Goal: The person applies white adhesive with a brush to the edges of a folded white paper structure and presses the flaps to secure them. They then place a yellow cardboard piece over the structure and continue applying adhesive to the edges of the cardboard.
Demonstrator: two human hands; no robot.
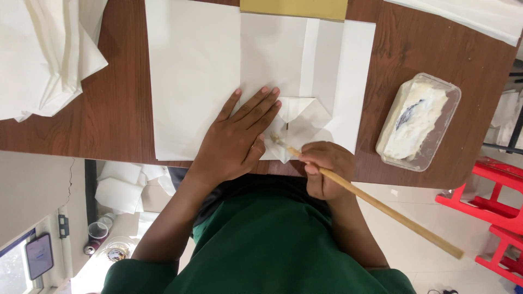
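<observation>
While your left hand (234, 142) lies flat and open, palm down, on the white paper sheet (193, 76), its fingers spread toward the middle of the wooden tabletop (122, 114), your right hand (325, 169) is closed around a long wooden brush handle (381, 209). You hold that handle close to its working end, and the rest of it runs back past the near edge of the tabletop and out over the floor. The brush tip (276, 139) touches a folded paper flap (302, 122), a diamond-shaped fold that sits at the near edge of the tabletop, just beside your left fingertips. Your left thumb lies close to the brush tip; you cannot tell from this view whether they touch.

Behind the flap, the folded white paper (310, 60) shows 2 long creases running toward the far edge, where a yellowish sheet (294, 8) peeks out from under it. Toward the right edge of the tabletop stands a clear plastic tub (418, 122) filled with white paste that has a dark smear on top; it is well apart from both hands. At the far left corner lies a stack of white paper (49, 54), partly hanging over the near edge. Another white sheet (468, 16) lies at the far right corner. Red plastic stools (498, 190) stand on the floor beyond the right edge.
</observation>
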